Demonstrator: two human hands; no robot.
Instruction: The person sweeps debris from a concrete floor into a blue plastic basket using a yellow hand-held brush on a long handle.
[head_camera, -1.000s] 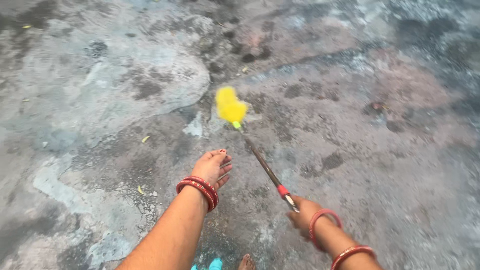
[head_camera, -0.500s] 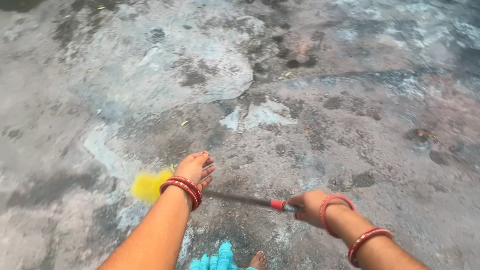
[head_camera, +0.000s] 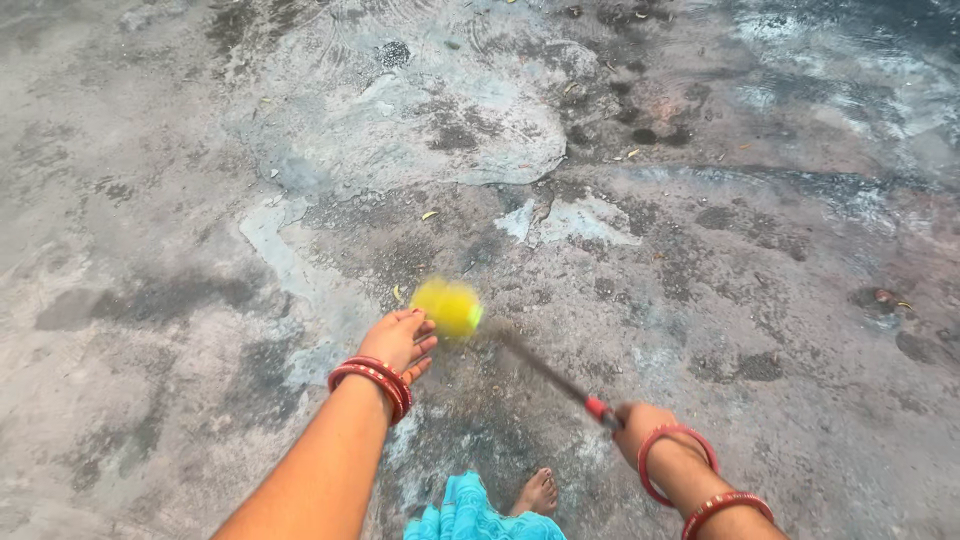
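A long-handled brush with a fuzzy yellow head (head_camera: 447, 306) and a dark stick with a red band (head_camera: 597, 407) reaches across the wet concrete ground (head_camera: 180, 200). My right hand (head_camera: 640, 425) is closed around the stick's near end; red bangles sit on that wrist. My left hand (head_camera: 401, 340) is stretched forward, fingers apart and holding nothing, just left of the yellow head; red bangles circle its wrist too. The yellow head is blurred by motion.
The ground is grey, patchy and wet, with dark stains, puddles at the top and small yellow leaves (head_camera: 428, 215) scattered about. My bare foot (head_camera: 535, 492) and turquoise cloth (head_camera: 470, 512) show at the bottom edge.
The brush head has swung from the far left, behind my left wrist, back rightward to beside my left fingers. Before that it swept from ahead to the left. The view shifted slightly.
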